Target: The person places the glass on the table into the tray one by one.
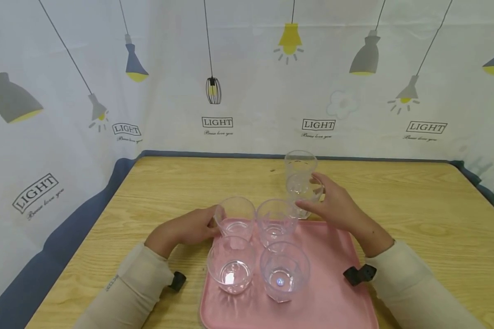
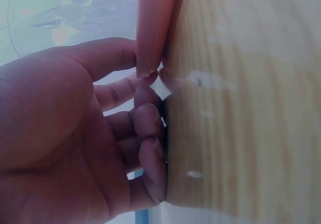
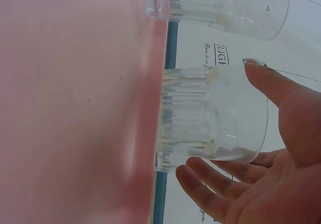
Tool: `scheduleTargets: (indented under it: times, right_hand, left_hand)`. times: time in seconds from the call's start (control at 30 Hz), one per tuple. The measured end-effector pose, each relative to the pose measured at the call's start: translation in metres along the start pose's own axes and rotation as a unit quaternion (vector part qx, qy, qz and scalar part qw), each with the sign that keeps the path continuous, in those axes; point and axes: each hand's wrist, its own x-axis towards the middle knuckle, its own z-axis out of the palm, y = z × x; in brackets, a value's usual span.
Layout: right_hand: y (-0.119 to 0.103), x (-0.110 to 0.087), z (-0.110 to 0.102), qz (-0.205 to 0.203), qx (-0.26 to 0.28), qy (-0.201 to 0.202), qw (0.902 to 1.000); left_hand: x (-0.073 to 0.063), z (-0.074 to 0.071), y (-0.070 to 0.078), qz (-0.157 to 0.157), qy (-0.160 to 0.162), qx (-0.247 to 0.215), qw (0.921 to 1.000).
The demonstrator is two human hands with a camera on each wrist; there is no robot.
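Observation:
My left hand (image 1: 189, 227) is at the far left corner of a pink tray (image 1: 333, 283). In the left wrist view, the thumb and index finger pinch the tray's rim (image 2: 150, 38), while the other fingers curl beside the tabletop. Beyond the tray's far edge, my right hand (image 1: 339, 205) holds a clear cup (image 3: 200, 113) around its upper part, thumb on one side and fingers on the other. This cup is upright. Several more clear cups stand upright on the tray's left half, among them a front right one (image 1: 284, 269) and a back left one (image 1: 234, 212).
Another clear cup (image 1: 300, 160) stands on the wooden table (image 1: 181, 183) just behind the one at my right hand. A white curtain (image 1: 255, 82) printed with lamps hangs along the table's back edge. Black wrist straps (image 1: 360, 275) show at the sleeves.

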Motion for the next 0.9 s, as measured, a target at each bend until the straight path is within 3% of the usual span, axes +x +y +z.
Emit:
scheduleTargets:
  times: [0.5,0.9]
  right_hand:
    - [0.0,0.004,0.005,0.016,0.043,0.015,0.9988]
    - [0.001,-0.011,-0.001,0.031,0.075,0.05,0.9955]
  left_hand:
    - [0.002,0.001,-0.003,0.004,0.0,0.001,1.0]
    - [0.003,0.002,-0.004,0.006,0.005,0.007,0.9999]
